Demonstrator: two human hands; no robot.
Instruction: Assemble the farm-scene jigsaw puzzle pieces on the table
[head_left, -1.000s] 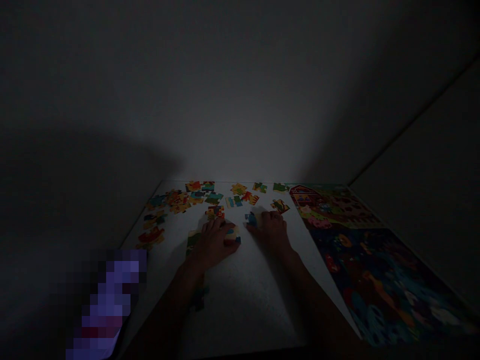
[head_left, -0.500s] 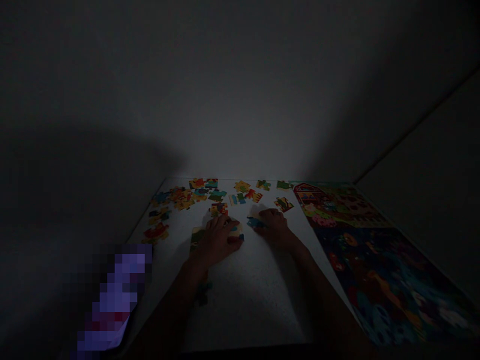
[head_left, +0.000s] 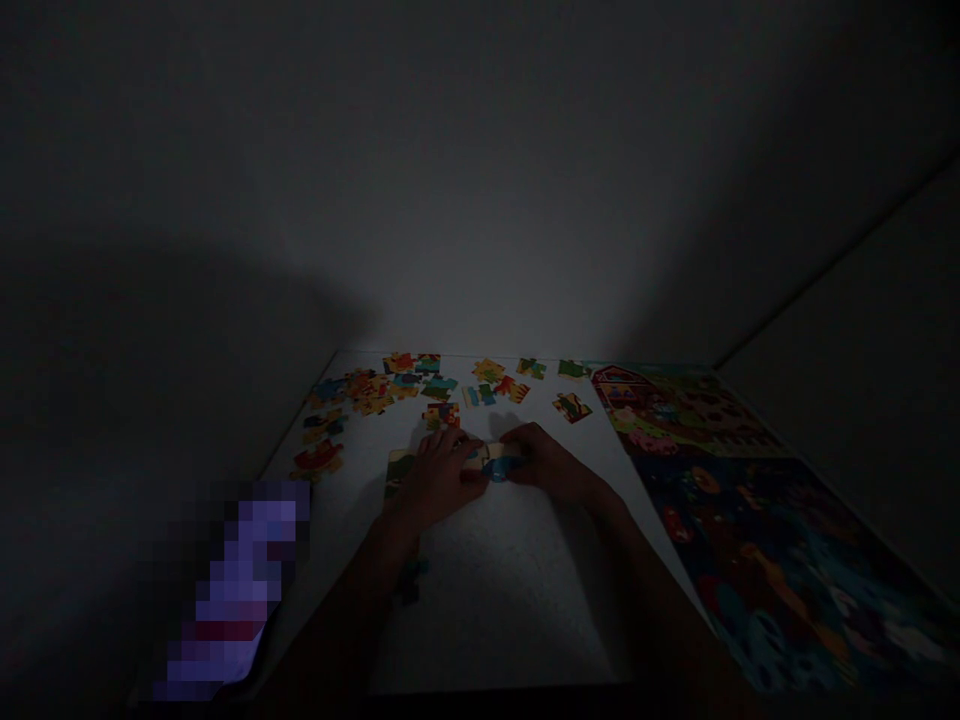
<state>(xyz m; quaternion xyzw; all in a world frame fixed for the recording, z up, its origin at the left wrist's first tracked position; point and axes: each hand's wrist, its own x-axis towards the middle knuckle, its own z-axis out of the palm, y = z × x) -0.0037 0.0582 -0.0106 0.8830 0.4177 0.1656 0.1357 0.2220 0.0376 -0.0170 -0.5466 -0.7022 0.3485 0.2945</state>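
My left hand rests over a group of joined puzzle pieces, its thumb and fingers closed at the group's right end. My right hand pinches a blue and cream puzzle piece. That piece touches the right edge of the group, between my two hands. Whether the tabs are fully locked I cannot tell in the dim light. Part of the group is hidden beneath my left hand and wrist. More dark pieces show below my left wrist. Just beyond my left hand lies a red and yellow piece.
Loose puzzle pieces are heaped at the back left, with several others along the back. Two picture sheets, a farm scene and a dark blue one, lie at the right. A blurred-out lit object is at the left edge.
My right hand has moved left and brought the blue piece against the joined pieces. It was apart from them before. My left hand has stayed nearly in place.
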